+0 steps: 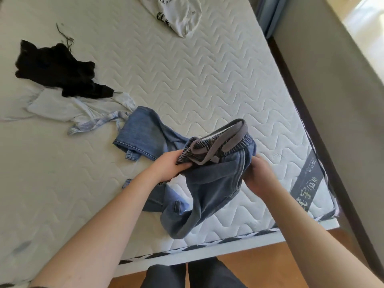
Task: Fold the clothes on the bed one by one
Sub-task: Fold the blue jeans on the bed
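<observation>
both hands are up over the near corner of the bed point(197, 84), and the jeans point(209, 183) are lifted between them. left hand point(168, 165) pinches the waistband's near-left side, fingers curled into the cloth; right hand point(259, 175) grips the far-right side, its fingers wrapped behind the denim. the long axis runs from the waistband down and back towards the person, legs trailing onto the mattress, so the next move likely means lifting and shaking them straight.

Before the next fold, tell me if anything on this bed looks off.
The jeans that both hands grip at the waistband are bunched, one leg hanging over the mattress edge. A loose dark thread lies beside the crumpled black garment. The rest is just unfolded laundry.
</observation>
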Demonstrator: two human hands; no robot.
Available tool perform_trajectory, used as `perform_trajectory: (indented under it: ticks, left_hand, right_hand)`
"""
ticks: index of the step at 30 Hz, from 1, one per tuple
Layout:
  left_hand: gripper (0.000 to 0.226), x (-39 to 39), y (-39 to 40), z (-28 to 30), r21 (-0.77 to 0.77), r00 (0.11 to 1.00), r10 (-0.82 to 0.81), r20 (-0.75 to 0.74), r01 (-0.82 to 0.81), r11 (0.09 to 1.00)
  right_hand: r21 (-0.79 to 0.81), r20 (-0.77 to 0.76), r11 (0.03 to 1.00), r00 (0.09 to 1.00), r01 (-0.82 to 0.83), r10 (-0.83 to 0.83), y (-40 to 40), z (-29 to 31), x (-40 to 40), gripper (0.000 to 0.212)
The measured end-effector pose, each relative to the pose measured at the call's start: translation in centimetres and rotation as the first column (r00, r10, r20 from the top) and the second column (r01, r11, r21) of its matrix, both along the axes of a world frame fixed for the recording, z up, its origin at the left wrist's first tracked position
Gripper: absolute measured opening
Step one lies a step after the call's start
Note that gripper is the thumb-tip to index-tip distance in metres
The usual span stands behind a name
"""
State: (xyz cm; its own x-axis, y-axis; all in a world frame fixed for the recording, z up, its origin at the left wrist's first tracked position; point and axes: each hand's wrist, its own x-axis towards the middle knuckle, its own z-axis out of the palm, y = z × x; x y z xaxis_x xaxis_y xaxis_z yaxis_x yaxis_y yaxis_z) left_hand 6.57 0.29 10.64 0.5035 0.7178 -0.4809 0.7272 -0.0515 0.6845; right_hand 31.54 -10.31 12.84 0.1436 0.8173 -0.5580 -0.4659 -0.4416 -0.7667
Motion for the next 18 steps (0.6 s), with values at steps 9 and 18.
perform_trajectory:
  ticks: [9,18]
  left_hand:
    - [0.082,-4.4,0.3,10.7,0.089,0.913,-0.163,-0.373,0.211,0.974]
    - [0.023,-7.6,-0.7,18.0,0.125,0.977,-0.012,-0.215,0.039,0.991]
  right_hand:
    - [0.18,0.35,0.919,0.896,-0.351,0.274,1.5,6.4,0.6,0.042]
    - [0.176,0.76,0.838,0.612,-0.516,0.217,-0.3,9.5,-5.8,0.028]
